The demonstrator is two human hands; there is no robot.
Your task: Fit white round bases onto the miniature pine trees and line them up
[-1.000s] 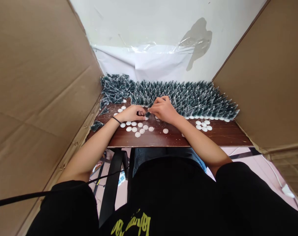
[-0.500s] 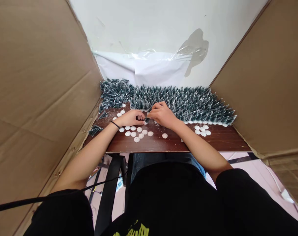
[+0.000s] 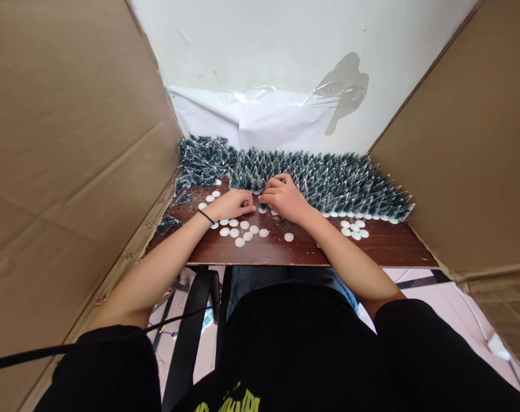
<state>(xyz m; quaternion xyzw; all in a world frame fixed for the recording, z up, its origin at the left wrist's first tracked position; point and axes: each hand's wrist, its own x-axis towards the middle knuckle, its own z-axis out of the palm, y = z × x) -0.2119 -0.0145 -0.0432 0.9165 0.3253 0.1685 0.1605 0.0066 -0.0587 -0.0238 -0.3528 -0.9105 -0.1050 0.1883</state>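
My right hand (image 3: 284, 198) has its fingers pinched around a small snow-dusted artificial Christmas tree (image 3: 263, 204) with a round white base, mostly hidden beneath the fingers. Just left of it, my left hand (image 3: 236, 205) rests low over the table, its fingers curled and its thumb apart from them, with nothing visible between. Behind both hands stand dense rows of upright miniature trees (image 3: 328, 180) on white bases. Loose white round bases (image 3: 247, 236) lie in front of and beside the left hand.
A heap of loose trees without visible bases (image 3: 203, 160) lies at the back left, with a few single ones (image 3: 169, 224) nearer. More white discs (image 3: 354, 229) sit at right on the brown table (image 3: 217, 252). Cardboard walls (image 3: 465, 143) flank both sides.
My left hand has drawn slightly away from the small tree's base, leaving a gap. The right hand keeps its pinch on the tree. The view has shifted slightly.
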